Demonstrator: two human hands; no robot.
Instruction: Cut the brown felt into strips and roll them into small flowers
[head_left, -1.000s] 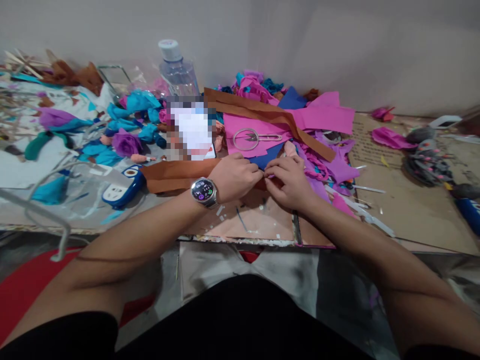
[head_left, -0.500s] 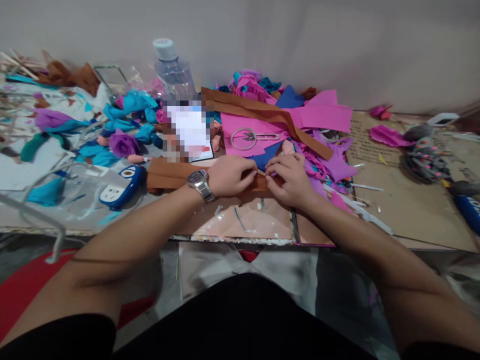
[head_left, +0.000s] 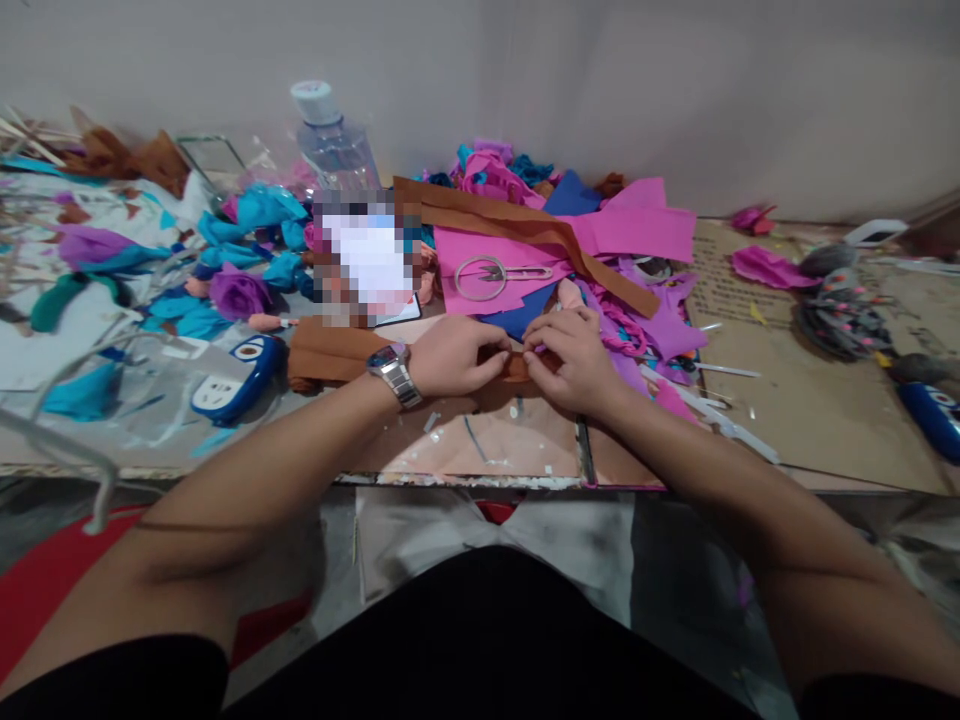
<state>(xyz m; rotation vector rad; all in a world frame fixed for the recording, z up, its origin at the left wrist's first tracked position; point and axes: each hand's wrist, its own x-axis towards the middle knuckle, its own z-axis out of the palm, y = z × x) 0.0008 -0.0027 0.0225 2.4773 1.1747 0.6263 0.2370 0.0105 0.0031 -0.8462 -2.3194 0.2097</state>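
A folded length of brown crepe paper (head_left: 330, 350) runs along the tabletop beneath my hands. My left hand (head_left: 456, 357), with a metal watch (head_left: 394, 376) on its wrist, is closed with thumb and fingertips pinching the paper's edge. Close beside it, my right hand (head_left: 568, 360) is closed on the same paper, its fingers bent and its thumb against the edge. A small brown piece shows between the two sets of fingertips. Just beyond the hands, thread snips (head_left: 491, 276) with a ring handle lie on pink crepe paper (head_left: 457, 240).
A water bottle (head_left: 337, 145) and a lit phone (head_left: 371, 265), partly blurred, stand behind my left hand. Blue and purple paper flowers (head_left: 238, 290) and a blue-white power strip (head_left: 238, 380) are at left. Cardboard (head_left: 772, 380) covers the right side. Another brown strip (head_left: 525, 225) lies across the pink paper.
The view has shifted slightly. My fingertips have moved a little along the brown paper, and more of it shows between them.
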